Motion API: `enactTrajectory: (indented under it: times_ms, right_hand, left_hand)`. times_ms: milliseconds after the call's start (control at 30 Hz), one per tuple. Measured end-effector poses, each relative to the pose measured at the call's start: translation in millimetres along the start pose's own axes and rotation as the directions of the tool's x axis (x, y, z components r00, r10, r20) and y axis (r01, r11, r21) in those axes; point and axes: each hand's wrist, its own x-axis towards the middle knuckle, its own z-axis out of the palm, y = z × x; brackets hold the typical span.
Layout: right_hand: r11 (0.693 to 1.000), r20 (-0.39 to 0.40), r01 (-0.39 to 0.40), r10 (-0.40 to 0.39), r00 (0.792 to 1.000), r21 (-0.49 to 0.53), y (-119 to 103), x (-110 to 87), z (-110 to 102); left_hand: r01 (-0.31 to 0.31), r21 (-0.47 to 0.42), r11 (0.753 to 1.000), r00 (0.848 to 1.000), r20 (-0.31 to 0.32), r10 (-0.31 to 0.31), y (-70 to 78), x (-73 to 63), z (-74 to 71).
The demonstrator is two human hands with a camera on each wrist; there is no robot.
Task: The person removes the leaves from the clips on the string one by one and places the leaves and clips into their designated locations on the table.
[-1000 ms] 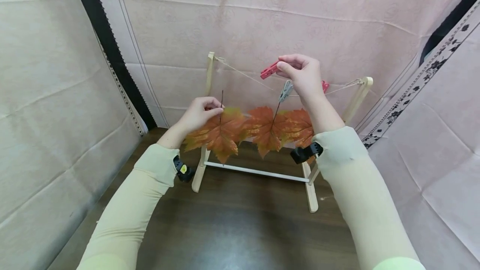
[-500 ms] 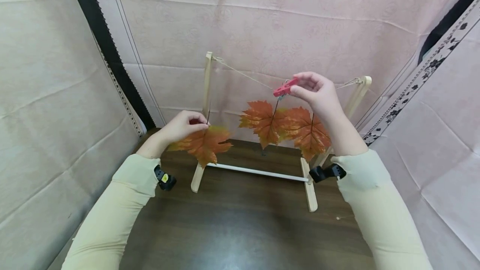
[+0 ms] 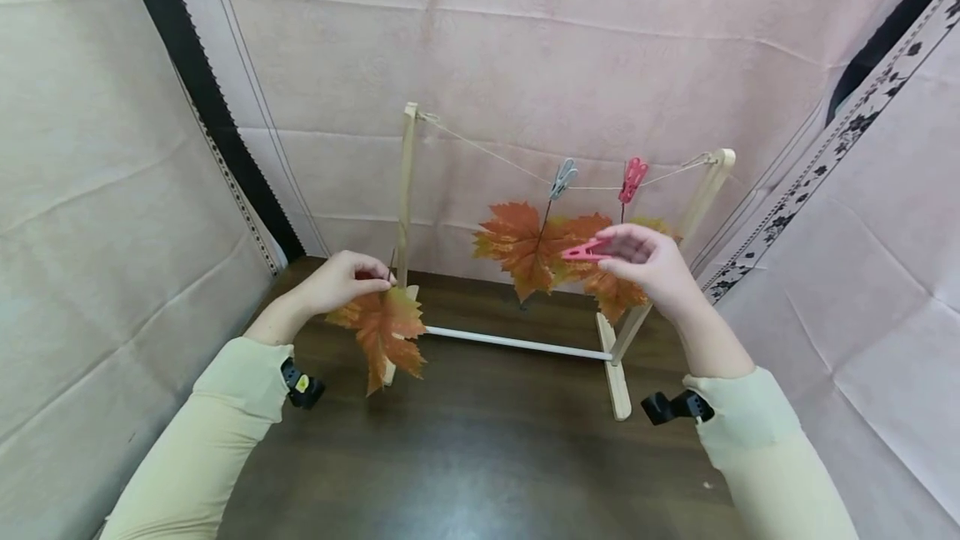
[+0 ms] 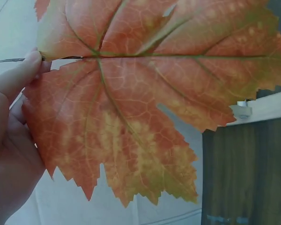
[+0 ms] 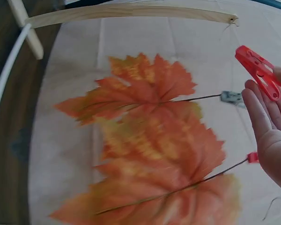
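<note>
My left hand [image 3: 347, 280] pinches the dark stem of an orange maple leaf [image 3: 384, 330], which hangs in front of the frame's left post. The left wrist view shows that leaf [image 4: 126, 108] close up, thumb and finger on its stem. Between thumb and fingers my right hand [image 3: 645, 261] holds a red clothespin [image 3: 583, 252], overlapping the right-hand leaf in the head view. Two more leaves hang from the string: one maple leaf [image 3: 525, 247] under a pale blue clothespin [image 3: 562, 179], another [image 3: 617, 294] under a second red clothespin [image 3: 633, 180].
The wooden stand has a left post [image 3: 407, 190], a right post [image 3: 708, 194] and a white crossbar [image 3: 517, 342] low between them. A thin string [image 3: 487, 152] sags between the post tops. Behind the brown table [image 3: 465, 448] hangs a pale cloth [image 3: 510, 48].
My left hand has moved left and down, carrying its leaf away from the hanging ones. My right hand has come down from above the string with the red clothespin.
</note>
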Motion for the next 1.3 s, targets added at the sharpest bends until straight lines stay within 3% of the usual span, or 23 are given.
enactTrajectory:
  times_ms: [200, 400, 500, 633, 733, 900, 1067, 1300]
  right_hand:
    - [0.989, -0.018, -0.112, 0.111, 0.994, -0.092, 33.4, -22.9, -1.7]
    - [0.985, -0.003, -0.174, 0.174, 0.985, -0.011, 83.5, -48.2, -7.8]
    - [0.977, 0.011, -0.212, 0.212, 0.977, -0.012, 109.5, -64.1, -12.0]
    - [0.954, 0.009, -0.297, 0.298, 0.955, -0.029, 141.3, -88.7, -17.7]
    - [0.933, -0.005, -0.356, 0.356, 0.934, -0.045, 162.1, -106.0, -20.9]
    - [0.906, -0.051, -0.42, 0.418, 0.907, -0.053, 187.2, -127.9, -24.1]
    - [0.881, -0.038, -0.472, 0.472, 0.881, -0.02, 203.9, -140.7, -25.7]
    - [0.826, 0.004, -0.561, 0.562, 0.827, -0.048, 225.0, -150.1, -25.0]
  left_hand:
    - [-0.022, 0.057, 0.998, 0.998, 0.053, 0.019, -9.9, -11.6, 5.9]
    - [-0.024, 0.132, 0.991, 0.987, 0.158, 0.003, -23.7, -19.1, 20.9]
    - [-0.02, 0.226, 0.974, 0.984, 0.177, -0.021, -30.3, -23.8, 31.4]
    - [-0.043, 0.356, 0.934, 0.986, 0.168, -0.018, -37.9, -30.8, 46.8]
    - [-0.069, 0.397, 0.915, 0.984, 0.176, -0.002, -43.0, -34.9, 58.3]
    - [-0.057, 0.374, 0.925, 0.981, 0.193, -0.017, -54.4, -40.0, 78.0]
    - [-0.016, 0.319, 0.948, 0.978, 0.201, -0.051, -69.0, -44.2, 98.9]
    - [0.099, 0.141, 0.985, 0.983, 0.138, -0.119, -88.1, -49.2, 125.8]
